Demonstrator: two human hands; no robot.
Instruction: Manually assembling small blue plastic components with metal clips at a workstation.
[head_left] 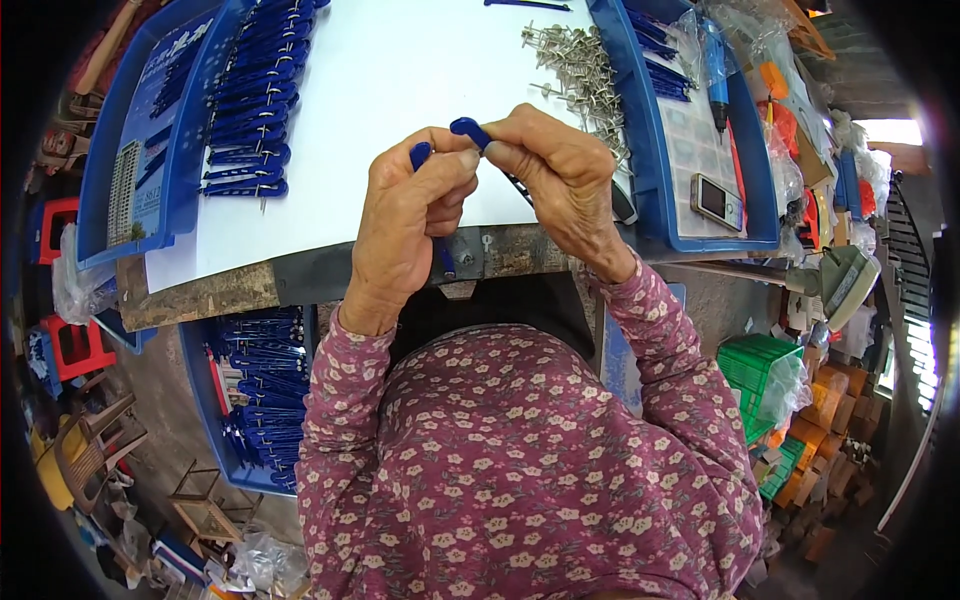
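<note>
Left hand: thumb and forefinger closed in a pinch near the centre of the frame, other fingers curled around a slim blue strip [420, 155]; the hand [410, 215] appears to keep that strip tucked in the palm so the fingertips are free for finer work.
Right hand: nearly closed, thumb and forefinger pinching the rounded end of a second blue piece [466, 128]; this hand [565, 175] meets the left one, probably so each steadies the other.
Between the fingertips: too small and covered to tell whether a metal part sits there.
Metal pins: a loose heap [580, 75] at upper right of the frame, seemingly put there for the right hand's easy reach.
Blue row: blue pieces with pins [250, 120] stacked side by side at upper left, likely lined up to save space and avoid tangling.
White sheet: spread over the table [400, 60], its pale surface perhaps making small parts easy to spot.
Trays: a left blue tray [185, 150] and a right blue tray [655, 160] flank the sheet; the right one also holds a grey phone [716, 203], apparently out of the way.
</note>
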